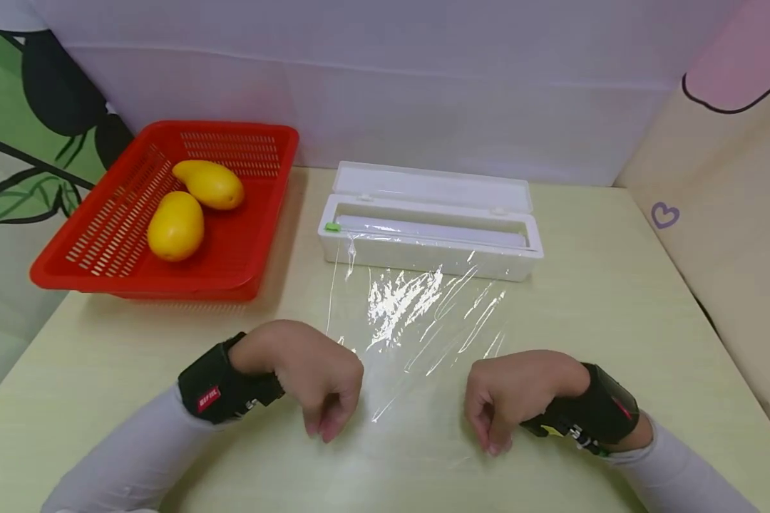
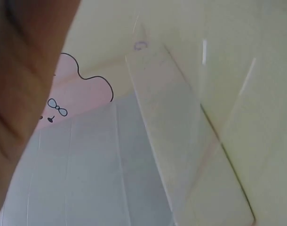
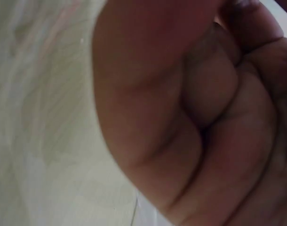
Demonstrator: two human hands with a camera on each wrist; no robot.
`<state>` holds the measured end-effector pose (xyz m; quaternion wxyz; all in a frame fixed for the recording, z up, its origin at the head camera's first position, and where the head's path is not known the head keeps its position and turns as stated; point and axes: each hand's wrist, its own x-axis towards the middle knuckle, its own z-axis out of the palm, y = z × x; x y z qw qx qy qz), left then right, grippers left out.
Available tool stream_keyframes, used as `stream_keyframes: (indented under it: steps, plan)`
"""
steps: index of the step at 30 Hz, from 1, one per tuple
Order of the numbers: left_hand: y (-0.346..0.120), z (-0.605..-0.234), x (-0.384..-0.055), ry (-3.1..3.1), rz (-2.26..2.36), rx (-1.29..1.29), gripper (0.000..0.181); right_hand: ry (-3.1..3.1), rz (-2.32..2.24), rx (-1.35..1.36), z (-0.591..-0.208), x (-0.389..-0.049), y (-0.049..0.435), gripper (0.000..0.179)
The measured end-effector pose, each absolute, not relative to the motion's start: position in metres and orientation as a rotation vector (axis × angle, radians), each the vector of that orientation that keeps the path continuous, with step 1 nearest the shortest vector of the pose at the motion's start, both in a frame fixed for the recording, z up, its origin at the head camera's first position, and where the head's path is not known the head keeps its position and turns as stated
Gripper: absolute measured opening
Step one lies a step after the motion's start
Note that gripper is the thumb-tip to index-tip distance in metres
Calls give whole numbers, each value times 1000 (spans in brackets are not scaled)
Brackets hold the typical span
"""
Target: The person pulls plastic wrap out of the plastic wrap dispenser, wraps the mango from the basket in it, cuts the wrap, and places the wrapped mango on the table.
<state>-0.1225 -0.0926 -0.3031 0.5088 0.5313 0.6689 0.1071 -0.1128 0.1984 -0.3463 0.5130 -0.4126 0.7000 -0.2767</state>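
A sheet of cling film (image 1: 417,342) stretches from a white dispenser box (image 1: 430,258) toward the person. My left hand (image 1: 314,374) pinches the film's near left corner between thumb and fingers. On the other side my right hand (image 1: 522,392) pinches the near right corner, its fingers curled in the right wrist view. The box's lid (image 1: 433,184) is raised, and the film roll (image 1: 430,229) shows inside. A green slider (image 1: 332,227) sits at the left end of the box's front edge. Glare streaks and creases mark the taut film over the table.
A red plastic basket (image 1: 266,235) with two yellow mangoes (image 1: 176,226) stands at the back left. Behind the pale wooden table (image 1: 616,306) hangs a light cloth wall (image 1: 488,107). A printed panel (image 1: 731,214) borders the right side.
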Motion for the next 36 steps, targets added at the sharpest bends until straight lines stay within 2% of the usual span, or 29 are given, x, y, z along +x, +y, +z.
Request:
stream_keyframes:
  steps: [9, 21, 30, 36]
  plan:
    - [-84, -316, -121, 1617, 202, 1216, 11, 1794, -582, -1006, -350, -109, 192, 18]
    - [-83, -321, -117, 1727, 167, 1108, 16, 1711, -535, -940, -352, -111, 191, 31]
    - [-80, -321, -115, 1713, 224, 986, 22, 1715, -420, -1013, -343, -112, 195, 57]
    - [-81, -322, -114, 1755, 260, 932, 28, 1701, -465, -1118, -333, -117, 203, 48]
